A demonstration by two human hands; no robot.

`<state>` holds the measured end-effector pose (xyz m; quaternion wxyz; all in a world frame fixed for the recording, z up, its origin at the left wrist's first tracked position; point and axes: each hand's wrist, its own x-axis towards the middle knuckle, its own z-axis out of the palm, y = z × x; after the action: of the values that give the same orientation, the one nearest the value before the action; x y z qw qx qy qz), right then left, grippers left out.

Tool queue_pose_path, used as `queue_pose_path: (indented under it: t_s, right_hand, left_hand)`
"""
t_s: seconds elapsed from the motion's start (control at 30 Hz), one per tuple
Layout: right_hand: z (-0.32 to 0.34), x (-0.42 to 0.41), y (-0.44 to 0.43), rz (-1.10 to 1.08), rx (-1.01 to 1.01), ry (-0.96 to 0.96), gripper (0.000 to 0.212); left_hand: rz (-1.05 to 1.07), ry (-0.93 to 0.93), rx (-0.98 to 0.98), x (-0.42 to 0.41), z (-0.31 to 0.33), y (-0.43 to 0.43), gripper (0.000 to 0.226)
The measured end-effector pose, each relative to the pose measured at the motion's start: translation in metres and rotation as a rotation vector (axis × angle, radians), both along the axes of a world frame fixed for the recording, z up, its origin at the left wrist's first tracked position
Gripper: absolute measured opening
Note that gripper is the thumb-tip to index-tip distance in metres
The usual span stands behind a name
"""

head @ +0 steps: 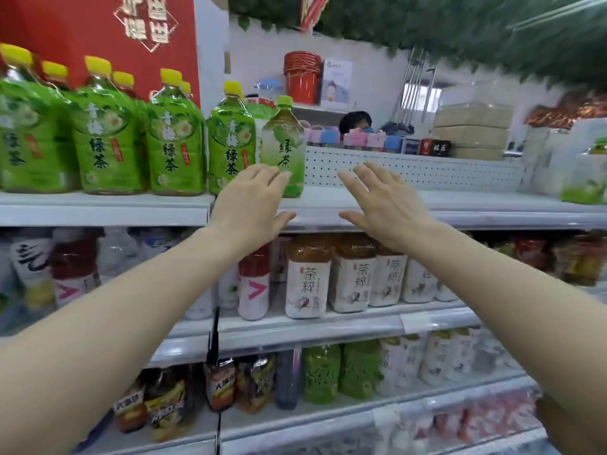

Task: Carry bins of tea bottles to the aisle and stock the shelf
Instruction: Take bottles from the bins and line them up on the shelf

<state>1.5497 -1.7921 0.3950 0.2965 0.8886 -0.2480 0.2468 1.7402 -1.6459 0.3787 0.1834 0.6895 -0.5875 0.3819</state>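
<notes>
Head view, looking at a shop shelf unit with both bare arms stretched forward. Left hand (253,201) is raised in front of the top shelf (427,218), fingers straight and spread, holding nothing. Its fingertips overlap the lower part of the green-capped tea bottle (282,146); cannot tell whether they touch it. Right hand (384,205) is level with it and well apart from the bottle, fingers also straight and loosely spread, palm turned toward the left hand, gripping nothing.

The green-capped tea bottle stands upright at the left end of the top shelf's right-hand section, near the front edge. It is just beside the row of yellow-capped green tea bottles (174,142), which fills the left-hand section up to the join. To the right of the bottle the shelf runs bare along the white pegboard back panel (427,172). At the far right end is a blurred pale-green pack (584,178).

On the second shelf down, below the hands, are white-label tea bottles (308,277) with brown caps, standing at the front edge. Lower shelves hold more drinks, too blurred to read.

Behind the yellow-capped row is a red box (98,34). Beyond the pegboard are a red bucket (302,77) and the top of another person's head (354,121).
</notes>
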Motion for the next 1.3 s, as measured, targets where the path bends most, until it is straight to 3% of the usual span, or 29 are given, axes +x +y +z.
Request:
queue_pose_path:
  t_s: [0.33,0.67,0.93,1.3]
  right_hand:
    - [-0.119,-0.157,0.006,-0.142,0.093,0.038,0.071]
    - [-0.307,-0.306,-0.049,-0.178,0.346,0.114,0.065]
    - [-0.52,-0.385,-0.089,-0.165,0.755,0.159,0.067]
    - [-0.842,-0.407,-0.047,-0.347,1.342,0.211,0.073]
  left_hand:
    - [-0.278,0.011,0.094,-0.115,-0.116,-0.027,0.068]
    - [-0.424,0.226,0.36,-0.237,-0.275,-0.115,0.06]
    - [-0.443,0.477,0.632,-0.314,-0.482,-0.165,0.057]
    - [-0.333,0.757,1.041,-0.365,-0.808,-0.118,0.065]
